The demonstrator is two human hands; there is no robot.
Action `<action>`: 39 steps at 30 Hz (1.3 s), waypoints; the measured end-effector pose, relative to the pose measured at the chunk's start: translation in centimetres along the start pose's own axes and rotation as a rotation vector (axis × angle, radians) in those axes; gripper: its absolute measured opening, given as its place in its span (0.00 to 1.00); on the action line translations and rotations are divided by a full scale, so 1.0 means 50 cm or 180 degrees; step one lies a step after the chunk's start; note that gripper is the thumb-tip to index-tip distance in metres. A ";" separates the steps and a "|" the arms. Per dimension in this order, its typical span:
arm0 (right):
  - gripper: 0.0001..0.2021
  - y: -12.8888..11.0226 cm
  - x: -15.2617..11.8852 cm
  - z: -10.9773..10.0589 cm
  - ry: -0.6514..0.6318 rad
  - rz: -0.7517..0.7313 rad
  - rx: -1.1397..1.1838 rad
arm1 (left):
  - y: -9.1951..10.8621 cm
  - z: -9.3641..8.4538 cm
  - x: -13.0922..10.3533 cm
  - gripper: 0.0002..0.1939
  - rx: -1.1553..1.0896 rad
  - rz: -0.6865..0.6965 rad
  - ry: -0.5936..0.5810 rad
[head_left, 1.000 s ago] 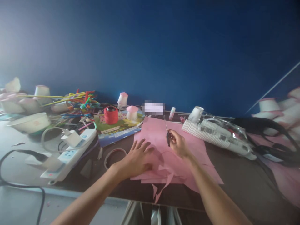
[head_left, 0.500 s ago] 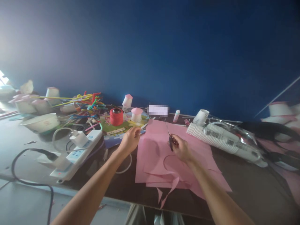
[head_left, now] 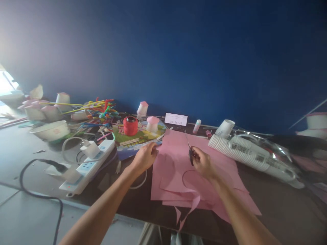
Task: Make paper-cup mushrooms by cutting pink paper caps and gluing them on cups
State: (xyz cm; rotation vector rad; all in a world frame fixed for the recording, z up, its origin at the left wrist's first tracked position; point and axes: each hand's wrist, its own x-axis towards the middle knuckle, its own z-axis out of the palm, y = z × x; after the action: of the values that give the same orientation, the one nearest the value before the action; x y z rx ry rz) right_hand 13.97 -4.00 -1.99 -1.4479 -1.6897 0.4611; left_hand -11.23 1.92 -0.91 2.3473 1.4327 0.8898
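Observation:
My right hand is closed around the dark handles of a pair of scissors, whose thin blades point away from me over pink paper. My left hand has its fingers curled together at the left edge of the pink paper, seeming to pinch it; the fingertips are partly hidden. Several pink sheets overlap under the hands. A curved line shows on the paper below the scissors. At the near side a curling strip of pink paper hangs over the table edge beside a small pink scrap.
A white power strip with plugs and cables lies left. Behind are a red spool, a pink-topped paper cup, colourful pipe cleaners, a bowl, a timer display and a glue stick. Stacked paper cups lie right.
The view has shifted slightly, so everything sits a little further right. Both hands keep nearly the same places over the paper, with the scissors still in my right hand.

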 end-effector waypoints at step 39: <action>0.14 0.012 0.020 -0.042 0.0565 0.0021 -0.0191 | 0.100 0.048 -0.008 0.39 -0.0022 0.1249 -0.1718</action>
State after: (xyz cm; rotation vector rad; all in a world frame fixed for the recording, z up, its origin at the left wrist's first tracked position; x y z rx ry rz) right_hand 16.02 -3.38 -0.87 -1.4922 -1.5694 0.2786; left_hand -6.32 -0.63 -0.43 2.6283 0.7727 0.2835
